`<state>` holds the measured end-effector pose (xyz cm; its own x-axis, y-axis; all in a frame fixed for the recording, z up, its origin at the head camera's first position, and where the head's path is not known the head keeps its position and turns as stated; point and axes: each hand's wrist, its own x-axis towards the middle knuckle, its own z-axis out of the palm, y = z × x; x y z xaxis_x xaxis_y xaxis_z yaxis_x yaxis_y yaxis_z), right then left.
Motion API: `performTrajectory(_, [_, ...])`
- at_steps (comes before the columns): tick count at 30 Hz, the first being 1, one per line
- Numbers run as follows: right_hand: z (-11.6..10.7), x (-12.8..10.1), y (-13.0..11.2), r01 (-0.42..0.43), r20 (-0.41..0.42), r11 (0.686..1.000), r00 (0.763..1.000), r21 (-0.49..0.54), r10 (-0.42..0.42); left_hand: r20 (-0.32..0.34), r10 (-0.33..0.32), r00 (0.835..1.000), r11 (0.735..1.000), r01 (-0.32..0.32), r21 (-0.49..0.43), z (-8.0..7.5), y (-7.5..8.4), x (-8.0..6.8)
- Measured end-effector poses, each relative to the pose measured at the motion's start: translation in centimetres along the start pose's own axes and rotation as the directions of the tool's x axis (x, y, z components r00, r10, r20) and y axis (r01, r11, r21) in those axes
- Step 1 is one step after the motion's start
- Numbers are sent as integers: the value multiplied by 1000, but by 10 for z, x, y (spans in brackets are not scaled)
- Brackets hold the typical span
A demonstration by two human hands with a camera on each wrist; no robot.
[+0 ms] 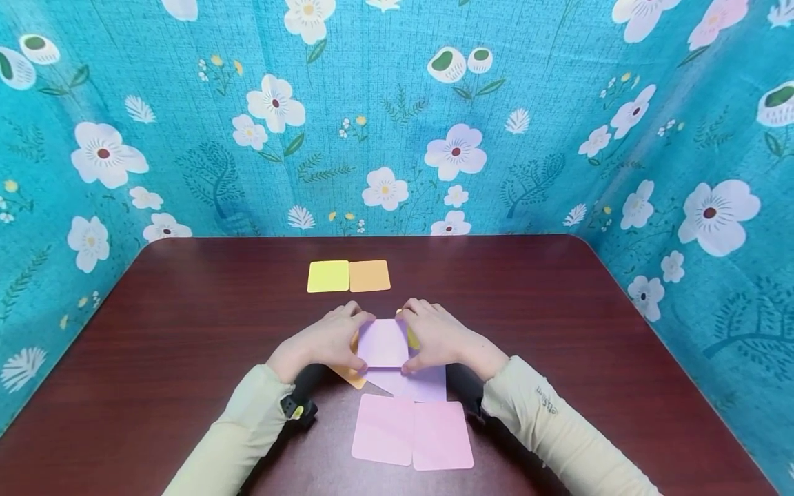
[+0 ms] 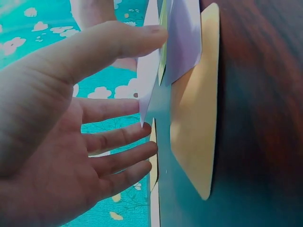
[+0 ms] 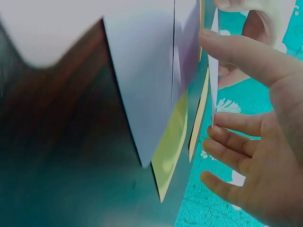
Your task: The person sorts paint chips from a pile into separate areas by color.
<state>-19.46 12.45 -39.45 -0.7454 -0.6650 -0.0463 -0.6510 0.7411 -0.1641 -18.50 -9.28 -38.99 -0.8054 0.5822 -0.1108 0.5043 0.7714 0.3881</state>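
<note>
A lavender card [image 1: 383, 343] is held up between both hands, raised off the tabletop. My left hand [image 1: 329, 339] grips its left side, thumb at the near corner and fingertips at the far one. On the opposite side my right hand [image 1: 437, 337] grips it in the same way. Beneath lie another lavender card [image 1: 428, 387], an orange card [image 1: 349, 375] under the left hand, and a yellow card [image 1: 413, 338] by the right hand. In the left wrist view the held card [image 2: 148, 71] appears edge-on, apart from the orange card [image 2: 196, 118].
Two pink cards [image 1: 383, 430] lie side by side at the near edge of view. Farther back, a yellow card [image 1: 329, 276] and an orange card [image 1: 369, 275] sit edge to edge. A flowered blue curtain [image 1: 384, 124] hangs behind the dark wooden table [image 1: 527, 289].
</note>
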Motion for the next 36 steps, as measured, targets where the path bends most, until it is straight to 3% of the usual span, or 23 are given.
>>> performTrajectory(9, [-7, 3, 11, -59, 40, 998, 997, 10, 59, -33, 25, 999, 999, -24, 36, 4, -2, 20])
performTrajectory(29, [-5, 12, 36, -129, 15, 992, 992, 3, 129, -99, 33, 995, 997, -26, 73, 8, -5, 43])
performTrajectory(36, [-5, 15, 43, -173, 47, 985, 984, 19, 172, -78, 51, 996, 994, -43, 99, 6, -7, 56])
